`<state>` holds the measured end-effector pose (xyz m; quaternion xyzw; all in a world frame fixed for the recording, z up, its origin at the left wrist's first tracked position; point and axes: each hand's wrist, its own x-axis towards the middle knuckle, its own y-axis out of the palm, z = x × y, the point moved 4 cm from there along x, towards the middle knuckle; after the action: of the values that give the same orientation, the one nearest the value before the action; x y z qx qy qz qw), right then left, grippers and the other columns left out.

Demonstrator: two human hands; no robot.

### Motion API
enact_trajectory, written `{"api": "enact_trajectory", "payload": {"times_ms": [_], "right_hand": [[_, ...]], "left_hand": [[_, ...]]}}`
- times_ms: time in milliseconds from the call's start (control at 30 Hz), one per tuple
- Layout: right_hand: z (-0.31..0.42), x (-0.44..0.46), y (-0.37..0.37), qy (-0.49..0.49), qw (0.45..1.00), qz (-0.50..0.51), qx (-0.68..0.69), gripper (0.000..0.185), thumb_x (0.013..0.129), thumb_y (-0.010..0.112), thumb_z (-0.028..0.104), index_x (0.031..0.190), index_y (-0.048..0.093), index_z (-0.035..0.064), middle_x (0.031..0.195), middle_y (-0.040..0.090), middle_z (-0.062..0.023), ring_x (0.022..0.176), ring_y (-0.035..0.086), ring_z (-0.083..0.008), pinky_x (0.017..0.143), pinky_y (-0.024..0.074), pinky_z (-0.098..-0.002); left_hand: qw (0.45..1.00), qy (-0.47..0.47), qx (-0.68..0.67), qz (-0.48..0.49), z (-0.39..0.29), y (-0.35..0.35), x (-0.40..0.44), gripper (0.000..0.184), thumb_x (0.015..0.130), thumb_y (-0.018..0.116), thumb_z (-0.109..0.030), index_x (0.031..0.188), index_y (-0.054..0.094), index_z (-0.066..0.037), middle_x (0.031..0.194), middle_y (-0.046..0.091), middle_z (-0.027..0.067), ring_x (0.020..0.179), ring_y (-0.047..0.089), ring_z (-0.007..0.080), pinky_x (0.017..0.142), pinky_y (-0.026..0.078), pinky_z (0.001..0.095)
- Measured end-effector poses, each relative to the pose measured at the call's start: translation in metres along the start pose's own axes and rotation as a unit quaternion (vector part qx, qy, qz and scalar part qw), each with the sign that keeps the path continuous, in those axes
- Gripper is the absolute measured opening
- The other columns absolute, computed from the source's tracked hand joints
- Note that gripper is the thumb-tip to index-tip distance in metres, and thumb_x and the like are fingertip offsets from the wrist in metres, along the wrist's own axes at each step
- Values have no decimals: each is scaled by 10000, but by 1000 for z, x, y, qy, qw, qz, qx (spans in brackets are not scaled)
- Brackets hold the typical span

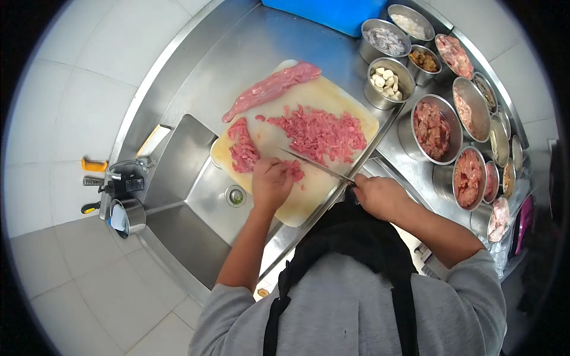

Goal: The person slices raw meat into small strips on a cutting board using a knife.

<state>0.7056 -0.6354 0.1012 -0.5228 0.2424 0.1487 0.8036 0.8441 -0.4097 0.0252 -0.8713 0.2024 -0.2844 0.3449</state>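
My right hand (pixel 378 196) is closed around the handle of a knife (pixel 320 166), whose blade points left across the cutting board (pixel 314 204). My left hand (pixel 272 181) has its fingers curled onto a small portion of raw meat (pixel 294 171), just left of the blade. Beyond the knife, a heap of diced raw meat (pixel 320 132) is spread over the board. A partly cut strip of meat (pixel 243 147) lies beside my left hand. One long whole piece of meat (pixel 273 89) rests along the board's far edge.
To the left is a steel sink (pixel 193 237), partly overlapped by the board. Several metal containers stand at right, including one with garlic-like pieces (pixel 389 83) and one with meat (pixel 432 130). A blue bin (pixel 332 13) sits at the back. Tools and a metal pot (pixel 132 216) are at far left.
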Motion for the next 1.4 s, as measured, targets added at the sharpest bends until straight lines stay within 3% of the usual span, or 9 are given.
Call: {"api": "enact_trajectory", "payload": {"times_ms": [167,333,400,500,633,800,1100,1233,1400], "right_hand": [[7,11,23,-10,999,46,-6,245,959,429,163,1099,554,5,911,708,-228,863,699,-405,742,543,-536],[19,58,51,-15,1000,21,12,250,951,437,150,1114,549,-2,926,709,-221,880,704,-396,737,550,-530],[21,47,35,-16,1000,19,-3,253,945,445,142,1123,548,-6,931,709,-222,886,705,-393,739,552,-527],[22,17,6,-16,999,29,-27,261,936,453,124,1138,545,-12,941,708,-225,896,706,-390,745,558,-522],[12,11,33,-36,999,20,2,260,925,461,102,1146,546,-6,938,709,-228,888,707,-396,737,564,-514],[24,55,55,-38,999,-4,3,265,920,477,108,1155,548,7,921,712,-220,851,711,-399,708,564,-509],[11,1,34,-31,998,48,-32,250,929,463,115,1145,548,22,914,713,-216,837,712,-402,711,561,-515],[17,36,71,-39,999,6,19,241,943,439,124,1129,554,23,926,714,-220,857,708,-408,730,560,-520],[20,51,50,-44,998,5,44,250,957,452,178,1116,562,20,941,712,-226,895,705,-401,774,552,-524]], "left_hand": [[1000,1,-3,-26,5,28,-7,106,767,707,-19,872,687,-18,973,641,117,956,600,335,850,487,439],[997,44,6,-55,5,27,-12,98,785,687,-5,882,677,-10,982,642,118,957,602,338,850,488,438],[999,41,-20,-19,5,23,-8,111,782,688,-7,891,671,-5,972,644,122,946,609,336,846,492,435],[998,7,-16,-62,2,9,-9,90,774,695,4,861,679,-13,951,659,126,927,624,327,835,496,417],[1000,0,4,-26,12,19,-12,84,770,700,1,850,681,-19,941,662,125,929,627,320,837,497,415],[999,13,7,-46,10,21,-17,91,775,706,-12,861,689,-33,940,665,120,928,628,318,845,501,415],[999,16,-9,-29,5,14,-20,150,759,715,4,905,708,-28,944,657,112,921,629,320,828,509,397],[999,10,-3,-33,9,20,-24,148,751,725,-4,897,706,-21,957,656,121,916,626,325,822,508,397],[998,64,28,0,-22,2,-19,215,747,726,-1,959,698,-16,967,654,132,926,628,331,814,509,405]]}}
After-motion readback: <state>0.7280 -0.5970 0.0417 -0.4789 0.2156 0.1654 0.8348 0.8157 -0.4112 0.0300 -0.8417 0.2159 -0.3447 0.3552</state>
